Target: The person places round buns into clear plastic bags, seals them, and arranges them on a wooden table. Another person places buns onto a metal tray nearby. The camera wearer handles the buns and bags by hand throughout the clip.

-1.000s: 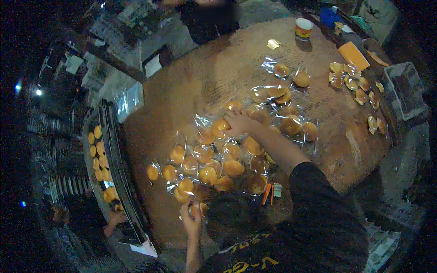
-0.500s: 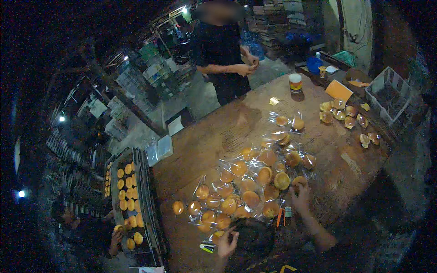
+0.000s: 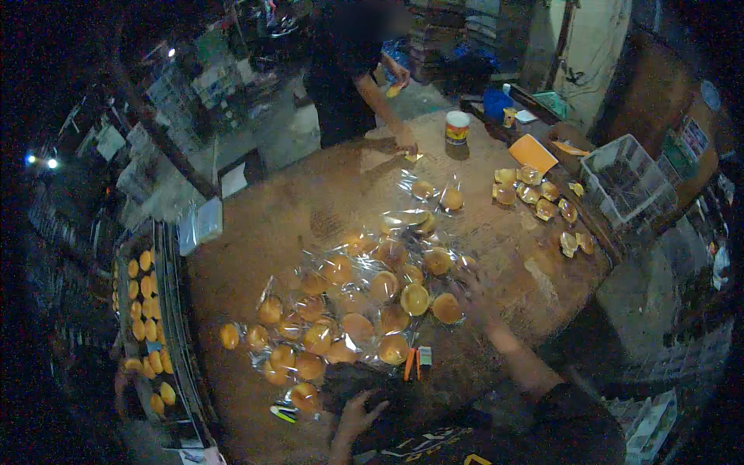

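A heap of round golden buns in clear plastic wrappers covers the middle of the table. My right hand, blurred, reaches over the heap's right edge with fingers stretched out. Just left of it lies a round bun, apart from the fingers. An upturned, paler bun sits beside that one. My left hand is low at the table's near edge, thumb and fingers apart, nothing visible in it. Closest to that hand are a wrapped bun, a small green and black tool and an orange-handled tool.
Trays of buns stand at the left. A stack of clear bags lies on the table's left edge. Across stand a person and a round tub. Torn bun pieces, orange card and a plastic crate are far right.
My view has shifted, moving the scene leftward. My right hand has let go of the bun and moved farther away. The person opposite now reaches down to a small yellow thing on the table.
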Available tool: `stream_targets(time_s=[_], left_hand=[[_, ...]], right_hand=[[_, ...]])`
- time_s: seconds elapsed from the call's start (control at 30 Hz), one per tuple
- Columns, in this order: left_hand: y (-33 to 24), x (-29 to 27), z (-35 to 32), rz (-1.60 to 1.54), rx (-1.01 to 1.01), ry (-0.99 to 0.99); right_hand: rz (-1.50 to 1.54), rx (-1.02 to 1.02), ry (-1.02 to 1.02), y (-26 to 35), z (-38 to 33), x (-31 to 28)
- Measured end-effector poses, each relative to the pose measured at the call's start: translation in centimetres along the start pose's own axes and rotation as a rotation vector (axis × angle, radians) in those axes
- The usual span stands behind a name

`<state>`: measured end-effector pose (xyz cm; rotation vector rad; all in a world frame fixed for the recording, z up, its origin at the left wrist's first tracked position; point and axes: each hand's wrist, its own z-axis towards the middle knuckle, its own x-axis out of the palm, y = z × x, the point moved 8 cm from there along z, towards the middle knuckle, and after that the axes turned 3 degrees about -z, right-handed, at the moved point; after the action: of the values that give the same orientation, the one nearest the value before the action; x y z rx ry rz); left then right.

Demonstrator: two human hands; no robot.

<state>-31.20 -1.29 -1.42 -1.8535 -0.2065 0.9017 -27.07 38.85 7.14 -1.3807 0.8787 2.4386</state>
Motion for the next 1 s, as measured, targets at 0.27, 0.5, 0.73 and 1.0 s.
stream_targets(time_s=[0.27, 0.5, 0.73, 1.0], left_hand=[[-1.5, 2.1, 0.1, 0.042, -0.447, -0.365], [-0.5, 2.6, -5.0, 0.234, -0.560, -0.561], [1.7, 4.3, -10.2, 0.323, -0.723, -0.677], [14.2, 3.6, -10.1, -0.419, -0.827, -1.114]], right_hand=[[0.119, -0.116, 0.213, -10.8, 24.4, 16.7], [-0.304, -0.475, 0.489, -13.6, 33.0, 30.1], [-0.308, -0.961, 0.395, -14.3, 26.7, 34.6], [-0.208, -0.735, 0.506, -10.0, 23.8, 29.1]])
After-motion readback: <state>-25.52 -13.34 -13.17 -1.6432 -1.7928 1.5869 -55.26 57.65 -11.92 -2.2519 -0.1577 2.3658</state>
